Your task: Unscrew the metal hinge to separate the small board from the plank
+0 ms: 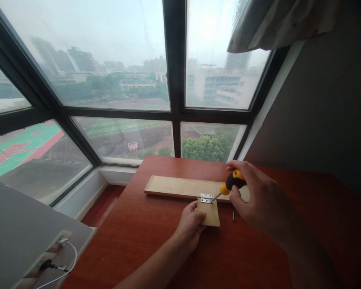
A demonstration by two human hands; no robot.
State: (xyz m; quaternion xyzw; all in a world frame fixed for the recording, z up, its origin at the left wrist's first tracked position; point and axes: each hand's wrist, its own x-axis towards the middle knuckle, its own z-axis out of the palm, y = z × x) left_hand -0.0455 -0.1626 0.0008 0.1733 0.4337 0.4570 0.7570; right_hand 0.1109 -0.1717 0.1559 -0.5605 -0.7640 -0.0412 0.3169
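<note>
My right hand (254, 192) grips a yellow and black screwdriver (228, 184) by its handle. The screwdriver's tip meets the right end of a silver hinge (206, 199), at the leaf nearer me. That leaf lies on the far edge of a small wooden board (209, 214). My left hand (191, 222) is closed on this board's left side, thumb on top. Behind it a long pale plank (174, 185) lies across the table, its right part partly covered by my right hand and the screwdriver. Whether the hinge's other leaf is fastened to the plank, I cannot tell.
A small dark metal rod or bit (233, 216) lies on the reddish-brown table (156, 233), right of the small board. Large windows with dark frames (176, 116) rise behind the table. At lower left, plugs and a white cable (75, 261) sit at wall sockets.
</note>
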